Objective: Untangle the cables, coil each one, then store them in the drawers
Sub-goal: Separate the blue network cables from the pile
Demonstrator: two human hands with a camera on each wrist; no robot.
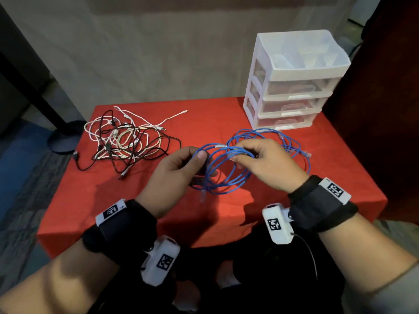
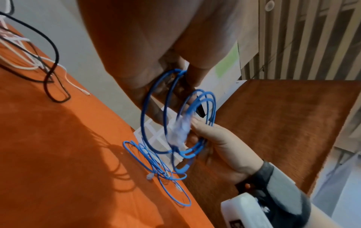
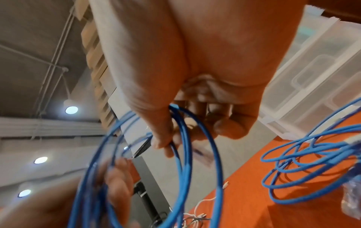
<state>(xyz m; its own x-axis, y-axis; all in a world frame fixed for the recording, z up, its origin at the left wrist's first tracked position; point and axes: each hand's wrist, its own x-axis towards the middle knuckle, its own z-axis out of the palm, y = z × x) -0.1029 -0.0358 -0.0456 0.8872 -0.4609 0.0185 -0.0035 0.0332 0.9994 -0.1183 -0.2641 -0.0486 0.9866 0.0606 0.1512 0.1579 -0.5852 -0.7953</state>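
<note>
A coiled blue cable (image 1: 223,175) hangs between both hands above the red table (image 1: 204,123). My left hand (image 1: 181,165) pinches the coil's left side with its thumb on top (image 2: 181,74). My right hand (image 1: 256,160) grips the coil's right side with thumb and fingers (image 3: 171,131). A clear plug end dangles below the coil (image 1: 203,196). More blue cable (image 1: 288,141) lies loose on the table behind my right hand. A tangle of black and white cables (image 1: 127,139) lies at the table's left. The white drawer unit (image 1: 292,85) stands at the back right, drawers closed.
The table's front edge (image 1: 158,236) runs just above my wrists. A dark wooden panel (image 1: 385,109) rises at the right of the table. A dark pole base (image 1: 63,139) stands on the floor at the left.
</note>
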